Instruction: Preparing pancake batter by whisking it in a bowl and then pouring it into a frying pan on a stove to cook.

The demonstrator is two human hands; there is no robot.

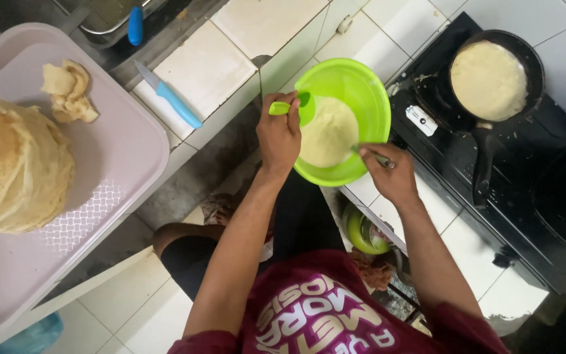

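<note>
Left hand (pixel 279 134) clenched on green ladle (pixel 294 107), handle lying crosswise, cup dipped toward batter in green bowl (pixel 368 98) just beyond; right hand (pixel 389 174) gripping bowl's near rim on worktop (pixel 263 23), forearms both extended forward.

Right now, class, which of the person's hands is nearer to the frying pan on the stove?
Right. The right hand is at the green bowl's edge beside the stove, below-left of the frying pan; the left hand is across the bowl, farther away.

Green bowl (pixel 355 92) of batter (pixel 327 133) on counter (pixel 263 26); left hand (pixel 278 134) grips green ladle (pixel 294 106), right hand (pixel 391 174) holds bowl rim. Pan (pixel 496 78) on stove (pixel 532 170); pancake stack (pixel 14 170) on tray (pixel 119 151).
</note>
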